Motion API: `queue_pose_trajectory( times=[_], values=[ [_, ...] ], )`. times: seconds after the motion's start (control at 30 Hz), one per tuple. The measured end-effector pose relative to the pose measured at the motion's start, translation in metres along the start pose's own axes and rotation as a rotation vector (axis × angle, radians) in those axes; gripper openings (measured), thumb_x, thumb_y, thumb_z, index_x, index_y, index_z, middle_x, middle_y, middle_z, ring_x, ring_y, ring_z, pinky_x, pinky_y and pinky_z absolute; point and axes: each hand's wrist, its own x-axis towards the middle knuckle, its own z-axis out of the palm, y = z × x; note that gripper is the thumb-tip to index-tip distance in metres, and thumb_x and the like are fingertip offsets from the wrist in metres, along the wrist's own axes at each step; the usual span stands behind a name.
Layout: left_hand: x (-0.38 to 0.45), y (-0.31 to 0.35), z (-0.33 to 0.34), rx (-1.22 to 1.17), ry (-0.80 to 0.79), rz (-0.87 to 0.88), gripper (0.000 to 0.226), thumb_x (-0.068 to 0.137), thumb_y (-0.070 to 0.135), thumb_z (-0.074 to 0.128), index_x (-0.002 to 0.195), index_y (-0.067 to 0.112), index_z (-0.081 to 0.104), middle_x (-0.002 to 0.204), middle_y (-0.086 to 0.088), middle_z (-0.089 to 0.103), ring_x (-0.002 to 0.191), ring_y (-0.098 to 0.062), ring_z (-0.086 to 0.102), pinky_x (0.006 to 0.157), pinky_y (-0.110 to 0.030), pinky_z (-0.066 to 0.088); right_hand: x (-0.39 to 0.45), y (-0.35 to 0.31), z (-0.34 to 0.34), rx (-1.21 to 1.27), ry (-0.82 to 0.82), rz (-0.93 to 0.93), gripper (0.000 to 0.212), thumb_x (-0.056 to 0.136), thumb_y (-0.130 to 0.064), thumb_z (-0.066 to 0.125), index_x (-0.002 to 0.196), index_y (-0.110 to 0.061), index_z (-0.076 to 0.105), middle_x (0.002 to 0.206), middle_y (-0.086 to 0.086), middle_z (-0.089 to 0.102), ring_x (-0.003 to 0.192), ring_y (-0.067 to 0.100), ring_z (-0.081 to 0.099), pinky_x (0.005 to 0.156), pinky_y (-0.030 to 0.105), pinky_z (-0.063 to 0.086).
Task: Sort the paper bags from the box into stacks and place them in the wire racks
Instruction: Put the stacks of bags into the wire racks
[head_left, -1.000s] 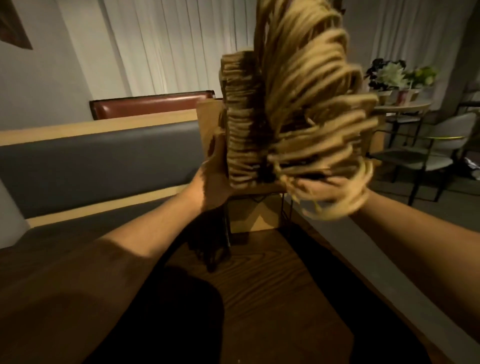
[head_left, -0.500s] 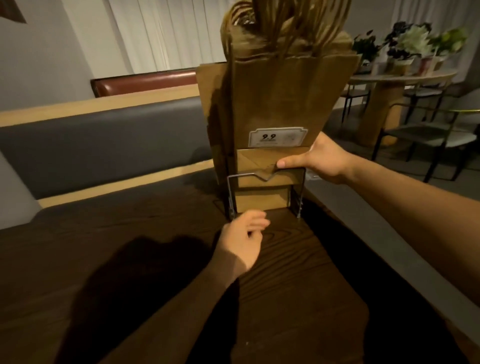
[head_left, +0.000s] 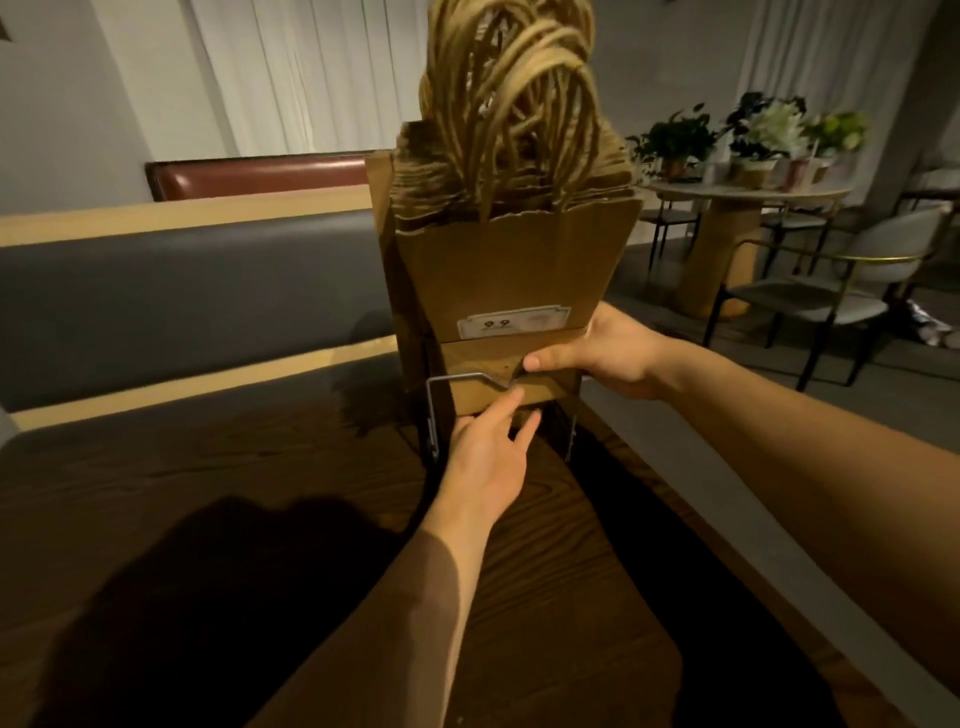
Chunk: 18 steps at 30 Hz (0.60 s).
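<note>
A thick stack of brown paper bags (head_left: 511, 270) stands upright in a wire rack (head_left: 432, 415) at the far edge of the dark wooden table (head_left: 218, 519). Their twisted paper handles (head_left: 511, 93) bunch up above the stack. The front bag carries a white label (head_left: 514, 322). My right hand (head_left: 608, 358) grips the stack's lower right side, thumb pressed on the front bag's folded bottom. My left hand (head_left: 491, 447) reaches to the rack's front, fingers straight and touching the bags' lower edge by the wire. A second cardboard-coloured panel (head_left: 379, 208) stands behind the stack.
A grey booth bench with a wooden trim (head_left: 182, 291) runs along the table's far and left side. To the right, across a grey ledge, stand a round table with potted plants (head_left: 743, 192) and a pale chair (head_left: 852, 280).
The stack came down from the air into the wire rack. My right hand moved to its lower right side. My left hand let go, dropped to the table and now reaches the rack's front.
</note>
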Motion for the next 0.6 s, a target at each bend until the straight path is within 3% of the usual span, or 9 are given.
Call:
queue_pose_trajectory(
  times=[0.13, 0.27, 0.43, 0.53, 0.6],
  values=[
    [0.003, -0.004, -0.004, 0.111, 0.041, 0.035, 0.03, 0.092, 0.007, 0.061, 0.12, 0.015, 0.055, 0.128, -0.004, 0.061, 0.121, -0.02, 0.055, 0.107, -0.046, 0.041, 0.003, 0.01, 0.002, 0.073, 0.009, 0.096, 0.093, 0.059, -0.027, 0.094, 0.14, -0.019, 0.049, 0.134, 0.005, 0.062, 0.123, 0.023, 0.06, 0.108, 0.046, 0.045],
    [0.006, -0.007, -0.006, 0.11, 0.109, 0.105, 0.044, 0.087, 0.006, 0.067, 0.128, 0.011, 0.052, 0.128, -0.009, 0.061, 0.122, -0.024, 0.056, 0.108, -0.053, 0.039, -0.007, 0.011, 0.013, 0.011, 0.03, 0.06, 0.081, 0.077, -0.024, 0.078, 0.147, -0.021, 0.037, 0.136, 0.002, 0.059, 0.121, 0.015, 0.06, 0.1, 0.032, 0.051],
    [0.006, -0.005, -0.008, 0.129, 0.198, 0.128, 0.035, 0.089, 0.002, 0.063, 0.122, 0.013, 0.059, 0.125, -0.007, 0.064, 0.121, -0.024, 0.055, 0.11, -0.055, 0.035, -0.024, 0.016, 0.025, 0.003, 0.092, 0.045, 0.069, 0.092, -0.012, 0.066, 0.148, -0.03, 0.032, 0.132, -0.002, 0.057, 0.114, 0.01, 0.064, 0.093, 0.03, 0.056],
    [0.003, -0.004, -0.013, 0.128, 0.259, 0.131, 0.038, 0.089, 0.002, 0.063, 0.124, 0.016, 0.059, 0.128, -0.007, 0.061, 0.125, -0.026, 0.052, 0.109, -0.053, 0.037, -0.035, 0.022, 0.03, -0.08, 0.191, 0.051, 0.073, 0.094, -0.01, 0.063, 0.151, -0.04, 0.028, 0.117, -0.018, 0.057, 0.095, 0.001, 0.067, 0.079, 0.024, 0.059],
    [-0.001, -0.002, -0.015, 0.134, 0.318, 0.125, 0.041, 0.088, 0.002, 0.064, 0.126, 0.015, 0.057, 0.129, -0.009, 0.06, 0.126, -0.028, 0.051, 0.108, -0.052, 0.038, -0.038, 0.02, 0.033, -0.184, 0.222, 0.067, 0.077, 0.094, -0.01, 0.064, 0.15, -0.045, 0.024, 0.125, -0.021, 0.053, 0.098, -0.001, 0.062, 0.074, 0.016, 0.056]
  ],
)
